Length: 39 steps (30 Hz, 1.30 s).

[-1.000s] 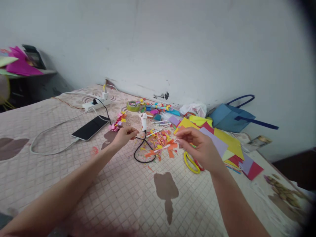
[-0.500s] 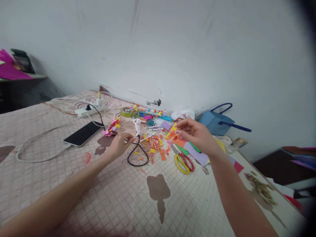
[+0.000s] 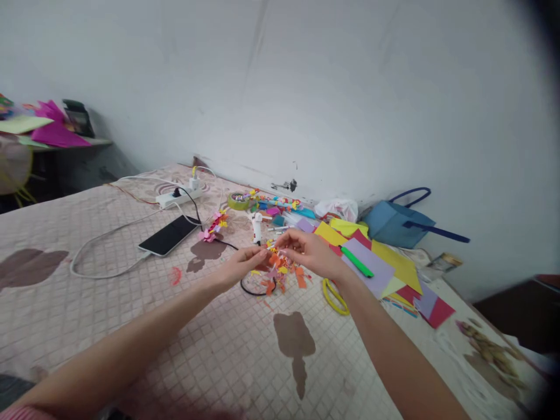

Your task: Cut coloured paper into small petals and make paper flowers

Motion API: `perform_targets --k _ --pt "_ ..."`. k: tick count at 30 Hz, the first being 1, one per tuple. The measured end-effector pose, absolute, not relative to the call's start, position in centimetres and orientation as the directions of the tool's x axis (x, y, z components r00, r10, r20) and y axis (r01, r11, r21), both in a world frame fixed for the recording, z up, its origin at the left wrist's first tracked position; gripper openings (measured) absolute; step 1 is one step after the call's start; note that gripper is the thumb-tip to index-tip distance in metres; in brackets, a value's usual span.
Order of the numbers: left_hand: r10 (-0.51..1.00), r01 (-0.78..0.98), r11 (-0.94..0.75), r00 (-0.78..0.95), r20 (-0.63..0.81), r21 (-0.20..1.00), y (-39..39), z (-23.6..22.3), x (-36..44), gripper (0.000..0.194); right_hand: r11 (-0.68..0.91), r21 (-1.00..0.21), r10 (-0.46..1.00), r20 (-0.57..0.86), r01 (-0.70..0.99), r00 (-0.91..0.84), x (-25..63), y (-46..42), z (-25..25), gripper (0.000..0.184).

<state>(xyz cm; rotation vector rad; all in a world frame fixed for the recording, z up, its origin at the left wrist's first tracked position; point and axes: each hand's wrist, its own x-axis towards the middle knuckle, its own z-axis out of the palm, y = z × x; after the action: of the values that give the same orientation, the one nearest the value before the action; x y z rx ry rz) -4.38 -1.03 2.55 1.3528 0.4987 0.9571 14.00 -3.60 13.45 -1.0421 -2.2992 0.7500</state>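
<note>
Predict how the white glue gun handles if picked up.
The white glue gun is probably stiff: its body looks like smooth moulded plastic. It's likely fairly light, given the slim handle. The black cord at its base looks flexible and would probably trail, perhaps dragging some paper scraps near its loop.

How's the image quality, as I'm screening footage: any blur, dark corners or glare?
Head view: both right corners go black; head view: colourful scraps by the left hand and right hand look soft, hard to separate; head view: wall softly lit, without harsh glare.
</note>
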Motion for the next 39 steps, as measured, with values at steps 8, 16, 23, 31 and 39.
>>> perform_targets --k 8,16,23,31,39 --pt "0.761 -0.374 0.222 0.644 0.08 0.9 -1.4 2.9 -4.4 0.043 0.516 -0.711 0.807 0.216 0.478 -0.549 13.9 -2.1 11.8 0.01" --pt "0.737 -0.355 0.323 0.676 0.002 0.877 -1.4 2.5 -4.4 0.038 0.486 -0.755 0.843 0.271 0.441 -0.465 14.7 -2.3 10.1 0.011" --pt "0.714 -0.307 0.303 0.7 -0.002 0.902 -0.9 1.8 -4.4 0.045 0.489 -0.769 0.844 0.299 0.412 -0.444 14.7 -2.7 9.7 0.009" --pt "0.869 -0.174 -0.107 0.462 0.177 0.979 -1.3 4.0 -4.6 0.037 0.498 -0.739 0.846 0.301 0.453 -0.44 14.9 -3.3 10.0 0.009" --pt "0.825 -0.209 -0.055 0.541 0.163 0.976 -1.0 6.0 -4.2 0.031 0.562 -0.677 0.813 0.344 0.476 -0.469 14.2 -4.6 11.9 0.011"
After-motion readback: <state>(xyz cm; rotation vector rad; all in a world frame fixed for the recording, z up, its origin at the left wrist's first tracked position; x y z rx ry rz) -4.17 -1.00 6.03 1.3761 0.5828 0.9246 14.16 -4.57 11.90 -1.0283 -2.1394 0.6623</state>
